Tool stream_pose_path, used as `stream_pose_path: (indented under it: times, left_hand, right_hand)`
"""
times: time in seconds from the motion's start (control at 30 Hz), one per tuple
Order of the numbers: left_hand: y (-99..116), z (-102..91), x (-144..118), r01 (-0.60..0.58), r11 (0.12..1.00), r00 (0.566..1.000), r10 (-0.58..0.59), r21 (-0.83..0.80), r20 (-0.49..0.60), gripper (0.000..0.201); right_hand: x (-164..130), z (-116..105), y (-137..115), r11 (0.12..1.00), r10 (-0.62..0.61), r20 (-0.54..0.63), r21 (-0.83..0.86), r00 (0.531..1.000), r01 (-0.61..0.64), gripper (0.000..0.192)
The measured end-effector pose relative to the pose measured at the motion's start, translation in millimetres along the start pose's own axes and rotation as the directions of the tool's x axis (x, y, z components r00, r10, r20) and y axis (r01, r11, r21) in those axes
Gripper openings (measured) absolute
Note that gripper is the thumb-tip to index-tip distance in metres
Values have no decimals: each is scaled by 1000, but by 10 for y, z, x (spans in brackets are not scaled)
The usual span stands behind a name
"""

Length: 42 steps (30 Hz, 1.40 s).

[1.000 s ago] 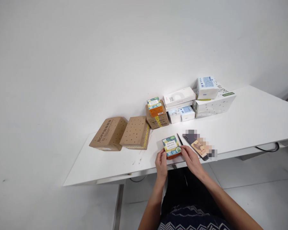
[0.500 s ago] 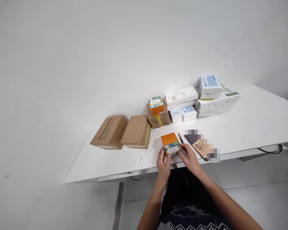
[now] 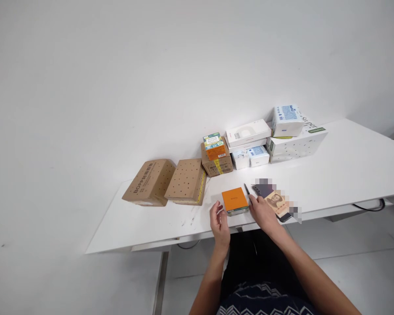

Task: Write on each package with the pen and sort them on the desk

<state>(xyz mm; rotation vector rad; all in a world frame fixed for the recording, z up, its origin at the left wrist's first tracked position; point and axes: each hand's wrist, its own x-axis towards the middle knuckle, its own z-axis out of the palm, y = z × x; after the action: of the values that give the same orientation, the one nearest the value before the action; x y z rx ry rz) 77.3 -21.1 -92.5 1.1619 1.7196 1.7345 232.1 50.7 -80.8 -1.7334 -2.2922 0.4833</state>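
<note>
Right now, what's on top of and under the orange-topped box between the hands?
Nothing lies on the orange-topped box; its top shows only faint print. It appears to rest on the white table; its underside and the tabletop beneath are covered.

We see both forearms (image 3: pixel 302 259) angled toward the table's (image 3: pixel 164 224) near edge: left hand (image 3: pixel 220 224) over it, fingers loosely curled; right hand (image 3: pixel 262 212) turned inward, fingers bent.
</note>
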Motion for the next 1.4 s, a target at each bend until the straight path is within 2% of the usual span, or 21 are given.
stream_pose_path:
  times: [0.1, 0.2, 0.27, 0.3, 0.33, 0.4, 0.47, 0.5, 0.6, 0.7, 0.8, 0.87, 0.93, 1.0, 1.13, 1.3, 1.4]
  left_hand:
    - [70, 7, 59, -134, 991, 991, 134, 31, 5, 34]
    - [125, -10, 96, -293, 944, 956, 288, 149, 56, 29]
    - [160, -29, 105, -393, 884, 920, 379, 254, 106, 28]
    - [176, -35, 104, -441, 846, 898, 421, 300, 130, 28]
    - [191, -36, 101, -487, 805, 873, 462, 339, 157, 29]
    - [216, -16, 89, -579, 711, 813, 542, 399, 212, 31]
    - [232, 29, 74, -651, 616, 751, 605, 443, 263, 35]
    - [238, 57, 65, -675, 579, 728, 623, 458, 285, 38]
    - [244, 147, 42, -705, 522, 697, 635, 479, 333, 42]
    - [247, 221, 25, -699, 518, 705, 618, 493, 349, 42]
    - [263, 277, 8, -680, 528, 721, 607, 508, 335, 40]
    - [283, 306, -4, -678, 526, 722, 605, 513, 335, 41]
    - [305, 326, -10, -674, 524, 726, 599, 520, 337, 41]
    - [321, 333, -8, -670, 522, 730, 594, 528, 339, 42]
    - [320, 328, 18, -685, 502, 715, 602, 528, 355, 38]
    - [280, 328, 38, -677, 520, 724, 599, 521, 342, 33]
    - [265, 331, 38, -665, 543, 736, 593, 513, 327, 29]
  right_hand:
    - [53, -27, -56, 999, 12, 81, 43, 997, -15, 40]
    - [75, -98, 9, 993, -29, 104, 113, 994, 17, 34]
    - [65, -170, 106, 954, -47, 95, 299, 994, 17, 34]
    - [53, -213, 155, 894, -48, 82, 448, 995, 6, 35]
    - [36, -261, 197, 796, -47, 64, 606, 997, -1, 35]
    - [-8, -374, 240, 547, -56, 12, 837, 998, 21, 30]
    - [-68, -508, 215, 391, -80, -66, 916, 995, 92, 23]
    - [-103, -580, 181, 361, -79, -108, 923, 991, 129, 23]
    - [-220, -780, 39, 384, 22, -197, 907, 980, 174, 20]
    - [-302, -907, -93, 383, 147, -236, 909, 961, 165, 20]
    - [-283, -938, -208, 352, 85, -218, 919, 972, 175, 29]
    - [-209, -904, -292, 371, -3, -179, 913, 984, 168, 34]
    - [-103, -823, -380, 434, -30, -173, 885, 984, 169, 31]
    - [12, -704, -455, 484, -1, -205, 857, 979, 180, 24]
    - [173, -480, -522, 482, 42, -245, 854, 969, 195, 20]
    - [202, -421, -496, 665, 40, -357, 707, 933, 242, 25]
    - [195, -431, -482, 727, 67, -395, 648, 916, 227, 29]
